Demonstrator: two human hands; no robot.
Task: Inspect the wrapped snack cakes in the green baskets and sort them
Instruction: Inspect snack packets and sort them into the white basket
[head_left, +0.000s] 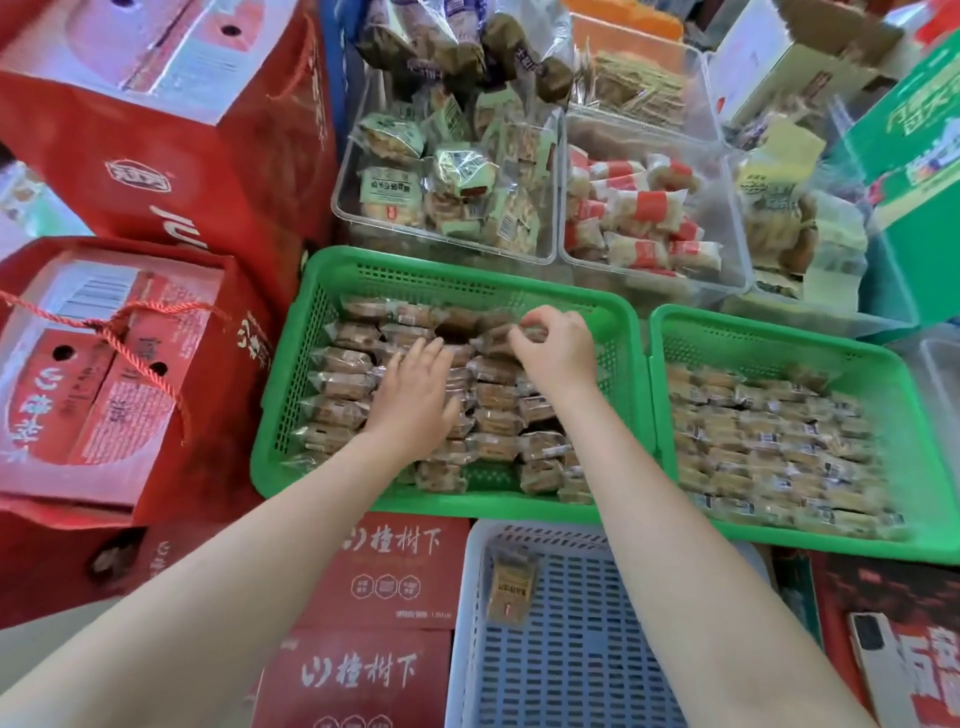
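Two green baskets stand side by side. The left green basket holds rows of brown wrapped snack cakes. The right green basket is packed with paler wrapped cakes. My left hand lies flat with straight fingers on the cakes in the middle of the left basket. My right hand reaches to the back row and pinches one wrapped cake between curled fingers and thumb. A single wrapped cake lies in the blue-grey basket below.
Red gift boxes with rope handles crowd the left; more red boxes lie at the front. Clear tubs of other wrapped snacks stand behind the baskets. A green carton sits at the far right, a phone at the lower right.
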